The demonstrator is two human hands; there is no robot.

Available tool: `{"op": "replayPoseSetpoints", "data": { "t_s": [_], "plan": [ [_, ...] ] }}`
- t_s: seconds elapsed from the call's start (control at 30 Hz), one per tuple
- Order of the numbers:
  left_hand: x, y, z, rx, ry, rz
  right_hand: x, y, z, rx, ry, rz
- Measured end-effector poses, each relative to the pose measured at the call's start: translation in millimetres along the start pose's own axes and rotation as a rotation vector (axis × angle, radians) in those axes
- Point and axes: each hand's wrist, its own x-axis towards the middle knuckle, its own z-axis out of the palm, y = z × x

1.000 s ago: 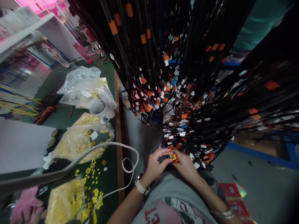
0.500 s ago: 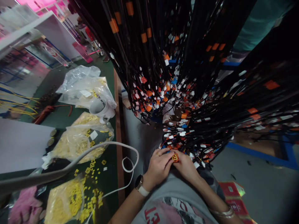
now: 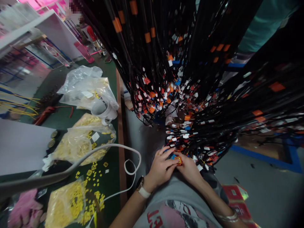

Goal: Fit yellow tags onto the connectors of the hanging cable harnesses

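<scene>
Low in front of my grey shirt, my right hand [image 3: 189, 169] is closed round a small orange wire connector [image 3: 178, 161] with a yellow face turned up. My left hand [image 3: 161, 166] is beside it, fingers stretched and spread, one fingertip touching the connector's near edge. A blue connector [image 3: 173, 156] shows between the hands. Wires with many white, orange and red connectors [image 3: 181, 136] hang just beyond my fingers; the connector's own wires are hidden under my hands.
Thick black cable bundles [image 3: 147, 57] hang ahead and to the right. On the green table [image 3: 111, 177] at left are bags of yellow parts [image 3: 65, 202], loose yellow pieces, a white mug [image 3: 102, 109] and a pink glove [image 3: 26, 209]. A white cable [image 3: 133, 152] loops past the table edge.
My left fingers have spread and shifted slightly, uncovering the blue connector and more of the orange one. My right hand keeps its hold in nearly the same place.
</scene>
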Motion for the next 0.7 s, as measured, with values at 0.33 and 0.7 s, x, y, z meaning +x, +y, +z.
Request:
{"op": "replayPoseSetpoints", "data": {
  "t_s": [0.33,0.7],
  "plan": [
    [-1,-5,15.6,-0.554,0.379,-0.549,-3,-2,2,0.138,0.106,-0.083],
    [-5,13,27.1,-1.478,0.094,-0.788,-7,-9,13,0.065,0.177,-0.158]
  ]
}}
